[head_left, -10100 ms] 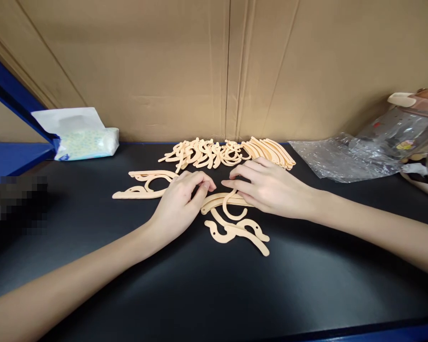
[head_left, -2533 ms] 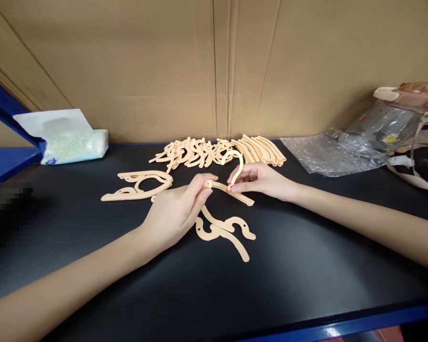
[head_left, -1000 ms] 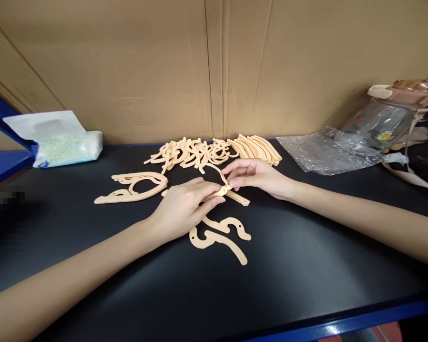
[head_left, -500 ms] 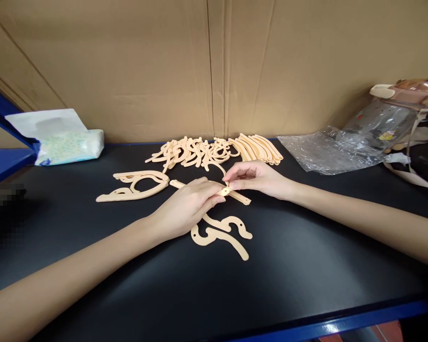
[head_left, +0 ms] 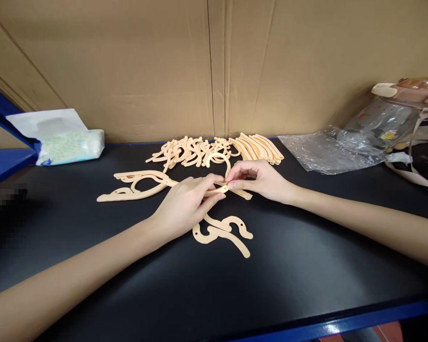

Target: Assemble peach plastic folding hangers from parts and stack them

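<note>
My left hand (head_left: 187, 204) pinches the end of a beige plastic hanger arm (head_left: 219, 191) just above the black table (head_left: 306, 256). My right hand (head_left: 258, 178) pinches a curved beige hook piece (head_left: 217, 158) where it meets that arm, the hook arching up and to the left. The two hands nearly touch at the joint. Two loose hanger parts (head_left: 223, 232) lie on the table just in front of my left hand. An assembled hanger (head_left: 135, 186) lies to the left of my left hand.
A pile of beige hooks and arms (head_left: 214, 149) lies at the back against a cardboard wall (head_left: 214, 66). A tissue pack (head_left: 59, 140) sits at the far left. Clear plastic wrap (head_left: 324, 152) and a bottle (head_left: 395, 116) lie at the right. The table has a blue front edge (head_left: 342, 325).
The hook in my right hand has swung from lying low to arching upward. Both hands stay together at the joint of the hook and the arm.
</note>
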Available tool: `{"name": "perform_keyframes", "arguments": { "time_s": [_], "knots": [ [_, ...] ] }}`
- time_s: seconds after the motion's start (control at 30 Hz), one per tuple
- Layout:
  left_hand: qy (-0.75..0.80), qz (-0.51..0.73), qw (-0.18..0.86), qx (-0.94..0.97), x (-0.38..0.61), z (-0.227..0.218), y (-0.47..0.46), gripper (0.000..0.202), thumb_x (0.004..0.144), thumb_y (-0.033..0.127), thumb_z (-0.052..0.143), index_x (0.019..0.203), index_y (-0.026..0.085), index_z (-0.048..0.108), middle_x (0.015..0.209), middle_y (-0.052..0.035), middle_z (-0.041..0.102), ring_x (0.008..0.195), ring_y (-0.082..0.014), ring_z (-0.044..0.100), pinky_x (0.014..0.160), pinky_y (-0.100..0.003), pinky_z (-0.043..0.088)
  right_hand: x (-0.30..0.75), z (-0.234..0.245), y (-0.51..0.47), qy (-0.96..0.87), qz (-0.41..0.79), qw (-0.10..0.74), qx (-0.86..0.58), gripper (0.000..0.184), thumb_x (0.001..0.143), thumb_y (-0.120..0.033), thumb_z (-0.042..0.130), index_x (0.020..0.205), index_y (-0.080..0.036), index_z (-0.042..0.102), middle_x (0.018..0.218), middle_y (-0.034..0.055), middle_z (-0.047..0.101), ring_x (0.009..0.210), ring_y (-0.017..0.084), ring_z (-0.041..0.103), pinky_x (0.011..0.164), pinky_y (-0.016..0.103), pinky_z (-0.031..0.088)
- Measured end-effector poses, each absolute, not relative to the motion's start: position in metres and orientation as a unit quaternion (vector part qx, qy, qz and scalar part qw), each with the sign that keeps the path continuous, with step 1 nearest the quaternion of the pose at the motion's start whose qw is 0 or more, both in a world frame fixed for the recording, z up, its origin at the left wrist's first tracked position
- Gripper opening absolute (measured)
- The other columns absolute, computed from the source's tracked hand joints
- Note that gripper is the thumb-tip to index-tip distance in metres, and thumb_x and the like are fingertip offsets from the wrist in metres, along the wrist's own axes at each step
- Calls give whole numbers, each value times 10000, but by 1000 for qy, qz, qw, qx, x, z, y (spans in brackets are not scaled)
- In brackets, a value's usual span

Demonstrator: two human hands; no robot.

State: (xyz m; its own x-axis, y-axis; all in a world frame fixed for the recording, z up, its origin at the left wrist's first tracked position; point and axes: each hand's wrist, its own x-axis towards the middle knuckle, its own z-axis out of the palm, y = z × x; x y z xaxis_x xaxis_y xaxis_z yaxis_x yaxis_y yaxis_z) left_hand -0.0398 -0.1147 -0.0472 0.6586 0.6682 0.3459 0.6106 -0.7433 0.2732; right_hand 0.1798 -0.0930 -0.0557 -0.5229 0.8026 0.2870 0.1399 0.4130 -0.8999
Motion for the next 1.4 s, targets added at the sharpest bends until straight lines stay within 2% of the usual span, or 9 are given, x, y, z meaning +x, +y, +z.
{"name": "perform_keyframes", "arguments": {
  "time_s": [0.13, 0.3, 0.47, 0.6, 0.93, 1.1, 1.4],
  "knots": [
    [355, 233, 73, 903, -40, -47, -115, 156, 953, 300, 507, 1074, 206, 537, 926, 12, 724, 829, -178, 673, 715, -281, 460, 178, -53, -98, -766, 403, 382, -325, 220, 809, -398, 707, 851, -184, 683, 828, 6, 676, 753, 132, 616, 710, 274, 473],
    [353, 261, 92, 894, -40, -48, -114, 117, 952, 292, 501, 1036, 214, 527, 965, 15, 726, 860, -163, 695, 731, -263, 481, 178, -52, -97, -752, 400, 410, -325, 200, 856, -357, 652, 946, -178, 651, 905, 13, 657, 798, 130, 610, 749, 274, 471],
    [338, 273, 60, 899, -41, -49, -114, 111, 951, 296, 514, 1031, 223, 537, 922, 31, 733, 855, -156, 693, 743, -262, 475, 178, -51, -94, -755, 396, 379, -361, 304, 880, -433, 595, 750, -162, 641, 717, -9, 613, 682, 117, 543, 650, 256, 413],
    [343, 272, 90, 895, -41, -50, -114, 132, 940, 308, 543, 1039, 221, 551, 892, 46, 741, 826, -140, 701, 727, -244, 476, 178, -52, -92, -752, 429, 352, -355, 298, 843, -446, 636, 770, -158, 664, 742, -3, 631, 694, 120, 545, 662, 263, 407],
    [375, 256, 136, 881, -42, -50, -114, 165, 935, 335, 548, 1065, 234, 555, 899, 47, 754, 830, -157, 713, 726, -262, 485, 180, -54, -90, -730, 476, 355, -338, 273, 799, -418, 701, 745, -154, 654, 717, -14, 625, 669, 101, 545, 634, 246, 408],
    [384, 254, 176, 870, -40, -49, -113, 191, 929, 348, 545, 1088, 243, 537, 917, 46, 752, 867, -167, 721, 711, -254, 497, 181, -56, -90, -737, 457, 363, -341, 282, 785, -431, 714, 740, -159, 658, 721, -12, 626, 661, 105, 552, 621, 250, 420],
    [395, 247, 194, 864, -41, -52, -113, 219, 918, 351, 544, 1110, 250, 524, 848, 59, 736, 780, -152, 714, 665, -238, 491, 179, -56, -95, -764, 394, 367, -356, 299, 798, -462, 699, 820, -164, 720, 738, 14, 697, 628, 122, 580, 603, 267, 441]
  ]
}}
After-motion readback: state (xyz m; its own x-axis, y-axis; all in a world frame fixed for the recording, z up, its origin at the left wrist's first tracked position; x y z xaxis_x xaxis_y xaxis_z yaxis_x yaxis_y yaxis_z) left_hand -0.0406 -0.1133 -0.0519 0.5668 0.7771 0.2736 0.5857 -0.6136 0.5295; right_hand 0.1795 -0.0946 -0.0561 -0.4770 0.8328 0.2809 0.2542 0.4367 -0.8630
